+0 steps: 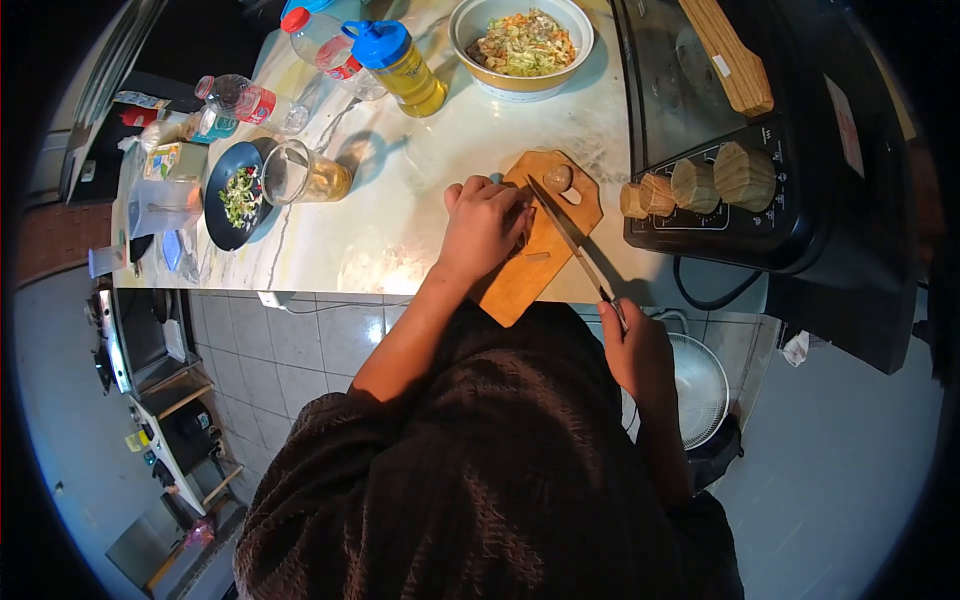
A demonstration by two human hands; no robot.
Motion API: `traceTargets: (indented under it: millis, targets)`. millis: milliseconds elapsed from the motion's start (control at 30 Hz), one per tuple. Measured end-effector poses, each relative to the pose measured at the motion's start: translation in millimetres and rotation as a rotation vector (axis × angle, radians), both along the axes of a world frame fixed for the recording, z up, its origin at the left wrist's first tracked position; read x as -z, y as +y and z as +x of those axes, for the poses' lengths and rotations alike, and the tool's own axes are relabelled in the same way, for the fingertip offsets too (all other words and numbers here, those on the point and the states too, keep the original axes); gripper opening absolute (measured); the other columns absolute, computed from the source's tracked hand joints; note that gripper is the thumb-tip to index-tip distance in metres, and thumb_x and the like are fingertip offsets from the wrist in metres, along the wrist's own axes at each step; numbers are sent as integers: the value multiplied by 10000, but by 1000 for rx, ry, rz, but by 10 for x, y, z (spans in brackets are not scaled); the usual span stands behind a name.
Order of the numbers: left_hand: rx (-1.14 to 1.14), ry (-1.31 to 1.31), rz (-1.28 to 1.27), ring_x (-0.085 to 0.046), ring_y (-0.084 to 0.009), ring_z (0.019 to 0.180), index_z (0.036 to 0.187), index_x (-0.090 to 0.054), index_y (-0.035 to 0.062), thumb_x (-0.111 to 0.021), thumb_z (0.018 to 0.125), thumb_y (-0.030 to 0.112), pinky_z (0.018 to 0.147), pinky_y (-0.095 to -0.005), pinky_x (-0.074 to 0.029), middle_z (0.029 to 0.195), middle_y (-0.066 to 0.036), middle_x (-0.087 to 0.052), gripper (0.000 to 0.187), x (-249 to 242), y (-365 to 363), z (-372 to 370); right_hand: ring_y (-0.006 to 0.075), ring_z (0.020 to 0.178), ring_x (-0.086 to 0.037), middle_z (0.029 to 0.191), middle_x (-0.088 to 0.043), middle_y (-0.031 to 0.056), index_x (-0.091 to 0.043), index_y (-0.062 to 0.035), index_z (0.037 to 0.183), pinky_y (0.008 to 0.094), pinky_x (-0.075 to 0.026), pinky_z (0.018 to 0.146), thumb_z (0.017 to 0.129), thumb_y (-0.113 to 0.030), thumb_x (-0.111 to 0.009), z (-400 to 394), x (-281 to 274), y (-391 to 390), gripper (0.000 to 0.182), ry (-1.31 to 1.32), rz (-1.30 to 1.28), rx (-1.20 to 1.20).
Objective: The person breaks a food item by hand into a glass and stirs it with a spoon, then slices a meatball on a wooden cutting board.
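A wooden cutting board (515, 289) lies at the counter's front edge. My right hand (640, 352) is closed around the handle of a knife (573, 246), whose blade slants across the board with its tip pointing up and left. Over the board's left side, my left hand (487, 222) has its fingers curled down beside the blade; what they press on is mostly hidden. A round brownish piece of food (558, 178) sits near the board's far end, to the right of the knife tip. One thin brown slice (538, 257) lies below my left fingers.
A bowl of shredded vegetables (522, 50) stands at the back. Leftward are a blue-lidded oil bottle (410, 75), plastic bottles (252, 103), a glass jar (308, 175) and a dark plate with chopped greens (238, 205). A black appliance with wooden knobs (743, 175) borders the right.
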State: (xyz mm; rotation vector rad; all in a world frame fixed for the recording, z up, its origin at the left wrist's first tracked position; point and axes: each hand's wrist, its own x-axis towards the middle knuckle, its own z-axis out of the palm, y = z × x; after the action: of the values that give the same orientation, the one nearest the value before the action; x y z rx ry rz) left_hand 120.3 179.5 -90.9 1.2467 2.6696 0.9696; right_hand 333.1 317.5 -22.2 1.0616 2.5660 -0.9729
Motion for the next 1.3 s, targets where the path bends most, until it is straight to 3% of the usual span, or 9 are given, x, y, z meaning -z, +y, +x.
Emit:
traceTargets:
  millis: [67, 267, 1300]
  targets:
    - [-19, -3, -46, -580, -271, 974, 973, -683, 82, -729, 823, 163, 897, -425, -341, 909, -48, -707, 177, 26, 0, 0, 450, 770, -645, 739, -635, 250, -625, -22, 902, 478, -475, 603, 1006, -349, -554, -24, -25, -2, 350, -29, 8, -19]
    - [-96, -63, 19, -586, -273, 975, 1000, -614, 82, -739, 806, 153, 913, -432, -340, 909, -50, -706, 242, 61, 27, 17, 448, 742, -647, 732, -636, 252, -632, -26, 900, 483, -479, 591, 1002, -340, -564, -40, -21, 0, 337, -33, 55, -48]
    - [-83, -98, 27, -588, -281, 967, 962, -617, 74, -740, 811, 153, 912, -439, -340, 894, -57, -696, 210, 43, 10, -10, 455, 744, -633, 741, -636, 244, -605, -18, 863, 499, -471, 585, 1003, -300, -571, -88, 19, -45, 316, 9, 87, -73]
